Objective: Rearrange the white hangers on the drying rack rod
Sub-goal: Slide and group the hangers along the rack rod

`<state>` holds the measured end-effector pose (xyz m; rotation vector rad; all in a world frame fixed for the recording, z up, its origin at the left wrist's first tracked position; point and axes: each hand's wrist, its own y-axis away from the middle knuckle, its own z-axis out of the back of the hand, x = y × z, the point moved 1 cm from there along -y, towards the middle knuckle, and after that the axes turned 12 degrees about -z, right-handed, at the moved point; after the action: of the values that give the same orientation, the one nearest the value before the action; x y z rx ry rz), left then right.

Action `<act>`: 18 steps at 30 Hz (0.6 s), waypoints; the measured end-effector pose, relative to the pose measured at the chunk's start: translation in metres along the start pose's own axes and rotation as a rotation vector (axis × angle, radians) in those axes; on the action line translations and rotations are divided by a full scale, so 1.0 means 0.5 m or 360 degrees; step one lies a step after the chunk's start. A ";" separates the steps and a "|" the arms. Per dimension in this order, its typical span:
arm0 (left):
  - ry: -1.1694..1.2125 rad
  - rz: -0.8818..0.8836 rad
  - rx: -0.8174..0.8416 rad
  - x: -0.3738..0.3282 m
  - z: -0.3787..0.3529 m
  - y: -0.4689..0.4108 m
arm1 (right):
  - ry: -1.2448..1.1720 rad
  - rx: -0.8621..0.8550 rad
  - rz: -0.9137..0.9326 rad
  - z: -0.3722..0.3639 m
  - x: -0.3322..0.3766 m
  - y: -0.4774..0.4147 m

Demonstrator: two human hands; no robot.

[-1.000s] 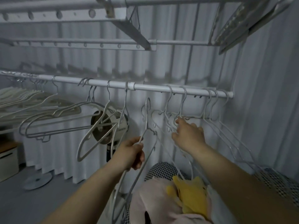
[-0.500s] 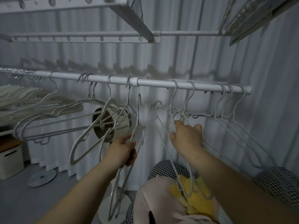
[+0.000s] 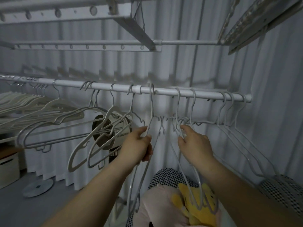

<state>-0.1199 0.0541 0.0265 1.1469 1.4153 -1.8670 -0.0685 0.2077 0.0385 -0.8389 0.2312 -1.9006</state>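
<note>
Your left hand (image 3: 137, 145) is curled round the shoulder of a white wire hanger (image 3: 151, 105) whose hook sits over the rod (image 3: 206, 95) about midway along it. Your right hand (image 3: 193, 141) has its fingers closed on the necks of the neighbouring wire hangers (image 3: 193, 190), whose two hooks ride the rod a little nearer its right end. I'd judge you are partway through. The stacked hangers (image 3: 41, 110) at the rod's left end are packed close, and three hooks (image 3: 229, 99) are gathered at the right end cap. Between those, the skewed hangers (image 3: 98, 136) left of your hands hang at odd angles and uneven gaps (two of them swing in front of the fan (image 3: 114, 128)). The middle stretch looks like what is left, and the hangers in your grip need settling first.
</note>
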 end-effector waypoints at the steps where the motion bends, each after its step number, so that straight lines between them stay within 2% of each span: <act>1: -0.0010 -0.0019 0.0014 -0.005 -0.002 0.004 | -0.0011 0.0018 -0.0004 0.004 0.000 0.002; 6: -0.0081 -0.0057 0.0038 -0.036 -0.005 -0.014 | 0.0066 0.0066 0.0021 0.015 0.003 0.008; 13: -0.0138 0.0119 0.0122 -0.025 -0.002 -0.037 | 0.0138 0.0093 0.0025 0.008 0.018 0.009; 18: -0.0214 0.0083 0.0228 -0.019 0.013 -0.033 | 0.0160 0.0114 0.0047 0.002 0.018 0.009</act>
<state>-0.1305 0.0526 0.0435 1.0916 1.1835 -1.9951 -0.0672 0.1980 0.0410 -0.6892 0.2341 -1.9143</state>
